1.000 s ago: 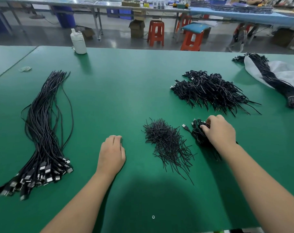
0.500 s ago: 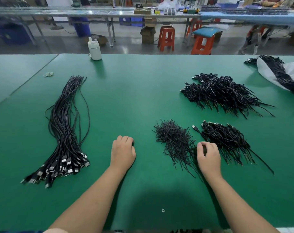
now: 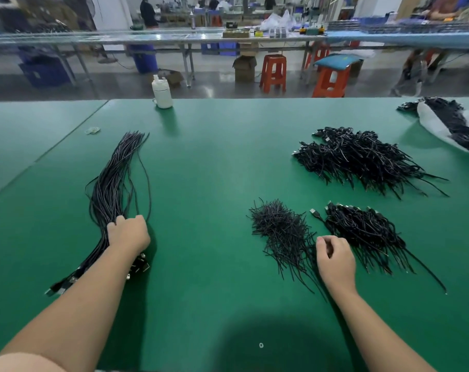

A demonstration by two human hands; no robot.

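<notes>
Cable bundle (image 3: 112,183), left side of green table (image 3: 214,170): left hand (image 3: 128,233) curls its fingers round it near the plug end. Right hand (image 3: 335,260), fingers curled, beside tie pile (image 3: 279,229); grasp not discernible.

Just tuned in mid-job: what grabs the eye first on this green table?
The long cable bundle at left, fanned far to near, with the left hand gripping it near its plug end. At right, three black heaps: short ties, a small cable pile and a larger pile behind; the right hand sits curled between the near two.
</notes>
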